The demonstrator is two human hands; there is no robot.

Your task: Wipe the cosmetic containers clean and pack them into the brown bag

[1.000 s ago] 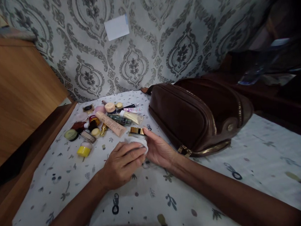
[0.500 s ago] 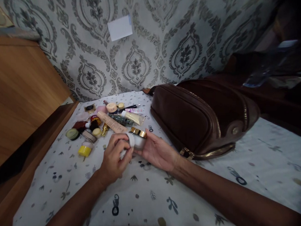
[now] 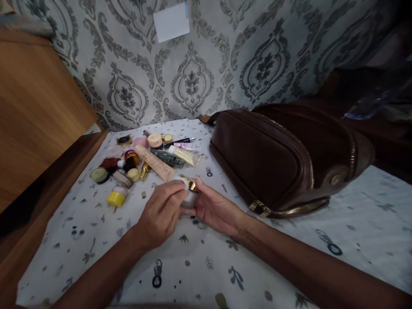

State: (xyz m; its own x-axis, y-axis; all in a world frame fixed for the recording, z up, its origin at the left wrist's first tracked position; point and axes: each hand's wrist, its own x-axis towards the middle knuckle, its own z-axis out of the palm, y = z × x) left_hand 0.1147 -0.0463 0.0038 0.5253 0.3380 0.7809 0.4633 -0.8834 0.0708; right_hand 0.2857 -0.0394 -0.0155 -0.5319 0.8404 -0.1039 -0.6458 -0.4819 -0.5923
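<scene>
Both my hands meet over the patterned cloth [image 3: 203, 271] in the middle of the view. My right hand [image 3: 216, 208] cradles a small white jar with a gold lid [image 3: 189, 191] from the right. My left hand [image 3: 160, 213] closes its fingers on the same jar from the left and above, covering much of it. A large brown leather bag [image 3: 277, 156] with gold zips lies just to the right of my hands. A cluster of several cosmetics [image 3: 141, 159] lies beyond my left hand.
The cosmetics include a peach tube [image 3: 155, 163], a yellow pot [image 3: 115, 198] and a green-lidded jar [image 3: 99, 175]. A wooden cabinet [image 3: 29, 115] rises at the left. Patterned wallpaper with a white note [image 3: 171, 21] stands behind. Dark clutter fills the far right.
My left hand slid from lying over the white jar to gripping it with the fingertips. The jar has turned, and its gold lid now shows at the top.
</scene>
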